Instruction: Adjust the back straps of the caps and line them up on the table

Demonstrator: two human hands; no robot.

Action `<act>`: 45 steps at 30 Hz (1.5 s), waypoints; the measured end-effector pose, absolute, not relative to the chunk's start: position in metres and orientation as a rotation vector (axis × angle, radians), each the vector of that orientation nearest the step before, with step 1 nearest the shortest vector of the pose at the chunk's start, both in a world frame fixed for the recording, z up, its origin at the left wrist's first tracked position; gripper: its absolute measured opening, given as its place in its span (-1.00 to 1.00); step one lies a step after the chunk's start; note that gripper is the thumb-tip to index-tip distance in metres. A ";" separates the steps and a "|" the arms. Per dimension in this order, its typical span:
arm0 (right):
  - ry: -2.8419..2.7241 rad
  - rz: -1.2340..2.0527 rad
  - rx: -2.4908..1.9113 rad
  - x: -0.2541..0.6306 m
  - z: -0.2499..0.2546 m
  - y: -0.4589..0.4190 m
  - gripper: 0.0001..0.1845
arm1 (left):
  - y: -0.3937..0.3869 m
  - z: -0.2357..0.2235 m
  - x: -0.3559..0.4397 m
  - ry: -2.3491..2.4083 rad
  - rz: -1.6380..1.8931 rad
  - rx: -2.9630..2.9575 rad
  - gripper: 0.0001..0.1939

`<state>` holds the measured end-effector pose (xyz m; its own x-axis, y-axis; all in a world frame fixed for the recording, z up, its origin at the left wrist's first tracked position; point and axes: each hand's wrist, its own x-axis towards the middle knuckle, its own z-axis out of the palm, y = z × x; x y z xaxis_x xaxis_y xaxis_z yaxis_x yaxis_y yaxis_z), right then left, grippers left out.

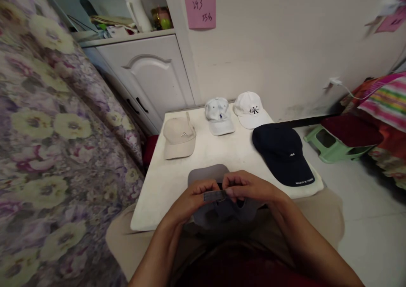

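A grey baseball cap (207, 173) is held close to my body at the table's near edge, its brim pointing away from me. Both hands meet at the cap's back strap (214, 196). My left hand (201, 190) is closed on the strap's left part, fingers curled. Thumb and fingers of my right hand (239, 186) pinch the strap near its middle, at what looks like a buckle. The fingers partly hide the strap and the cap's opening.
On the white table (218, 151) lie a beige cap (179, 136), a pale blue cap (218, 115), a white cap (250, 109) and a navy cap (281, 151). A floral curtain (47, 130) hangs left. A green stool (330, 145) stands right; a cabinet (149, 75) stands behind.
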<state>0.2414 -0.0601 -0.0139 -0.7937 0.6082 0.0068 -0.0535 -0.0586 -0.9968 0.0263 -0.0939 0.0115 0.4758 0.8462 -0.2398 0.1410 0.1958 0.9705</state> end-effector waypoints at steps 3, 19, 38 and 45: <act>-1.751 1.890 -0.575 0.239 -0.013 -0.060 -0.87 | -0.094 0.011 0.027 0.988 0.600 1.273 -0.77; -1.728 1.908 -0.572 0.238 -0.020 -0.059 -0.85 | -0.093 0.007 0.030 0.995 0.580 1.292 -0.74; -1.697 1.889 -0.748 0.236 -0.024 -0.060 -0.66 | -0.094 0.008 0.028 1.051 0.573 1.440 -0.70; -1.649 1.897 -0.758 0.238 -0.024 -0.060 -0.66 | -0.096 0.010 0.017 1.014 0.544 1.473 -0.71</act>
<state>0.2377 -0.0598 -0.0238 -0.7139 0.6957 -0.0798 -0.0175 -0.1316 -0.9911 0.0175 -0.0962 0.0104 0.5095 0.8313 -0.2222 0.2754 0.0870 0.9574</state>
